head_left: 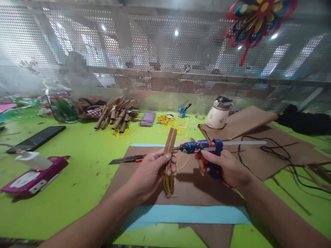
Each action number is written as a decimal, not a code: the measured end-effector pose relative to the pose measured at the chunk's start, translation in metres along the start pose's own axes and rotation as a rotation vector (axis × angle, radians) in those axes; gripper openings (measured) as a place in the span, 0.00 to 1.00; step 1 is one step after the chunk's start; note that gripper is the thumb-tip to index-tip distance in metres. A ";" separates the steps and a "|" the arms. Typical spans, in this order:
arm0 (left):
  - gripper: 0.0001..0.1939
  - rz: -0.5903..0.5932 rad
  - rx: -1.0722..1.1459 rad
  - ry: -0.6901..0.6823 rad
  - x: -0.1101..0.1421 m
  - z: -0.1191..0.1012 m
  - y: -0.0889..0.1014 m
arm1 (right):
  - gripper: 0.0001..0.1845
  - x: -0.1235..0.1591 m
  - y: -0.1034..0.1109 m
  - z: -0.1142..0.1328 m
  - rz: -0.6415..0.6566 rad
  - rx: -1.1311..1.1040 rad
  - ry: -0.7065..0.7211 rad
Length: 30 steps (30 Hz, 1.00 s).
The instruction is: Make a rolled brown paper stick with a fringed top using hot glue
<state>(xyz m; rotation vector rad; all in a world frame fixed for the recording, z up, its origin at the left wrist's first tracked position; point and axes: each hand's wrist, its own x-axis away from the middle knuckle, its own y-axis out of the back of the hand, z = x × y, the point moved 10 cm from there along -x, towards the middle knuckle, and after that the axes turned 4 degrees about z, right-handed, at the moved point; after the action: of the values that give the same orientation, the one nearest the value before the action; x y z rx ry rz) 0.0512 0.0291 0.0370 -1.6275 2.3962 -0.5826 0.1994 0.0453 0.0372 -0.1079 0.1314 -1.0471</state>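
Between the thumb and fingers of my left hand (152, 170) is a narrow brown paper strip (170, 139), held upright with yellow string (169, 186) running along it and hanging in loops below. My right hand (227, 165) is wrapped around a blue and orange hot glue gun (200, 146). Its nozzle points left and meets the strip's right edge; whether it touches cannot be told. A long translucent glue stick (244, 142) sticks out of the gun's back. Under both hands lies a brown paper sheet (124, 182) over light blue paper (191, 214).
A utility knife (128, 159) lies left of my left hand. Further left are a purple power strip (38, 175) and a black phone (38, 137). Rolled brown paper pieces (116, 115) lie at the back. On the right, a black cord (274, 151) crosses brown paper near a white bottle (218, 113).
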 end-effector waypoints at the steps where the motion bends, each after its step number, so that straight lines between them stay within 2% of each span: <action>1: 0.07 0.007 -0.014 0.002 0.000 0.000 -0.001 | 0.13 -0.001 -0.001 -0.001 0.005 0.008 -0.010; 16: 0.07 0.034 -0.021 -0.023 0.000 0.000 -0.001 | 0.13 -0.004 -0.003 -0.012 -0.063 -0.121 -0.135; 22: 0.10 0.006 0.008 0.013 -0.001 0.005 0.002 | 0.13 -0.005 0.004 -0.007 -0.105 -0.129 -0.095; 24: 0.12 -0.008 0.036 0.031 -0.001 0.007 0.003 | 0.14 -0.005 0.011 -0.004 -0.161 -0.116 -0.062; 27: 0.13 -0.005 0.061 0.039 -0.001 0.008 0.002 | 0.16 -0.003 0.033 0.004 -0.316 -0.018 0.005; 30: 0.12 -0.006 0.092 0.050 -0.002 0.010 0.004 | 0.18 0.003 0.062 0.020 -0.523 0.332 0.079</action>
<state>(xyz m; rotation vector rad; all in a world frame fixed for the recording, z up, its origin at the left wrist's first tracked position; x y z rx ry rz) 0.0521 0.0306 0.0257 -1.6007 2.3623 -0.7323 0.2572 0.0741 0.0477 0.2128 -0.0034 -1.5809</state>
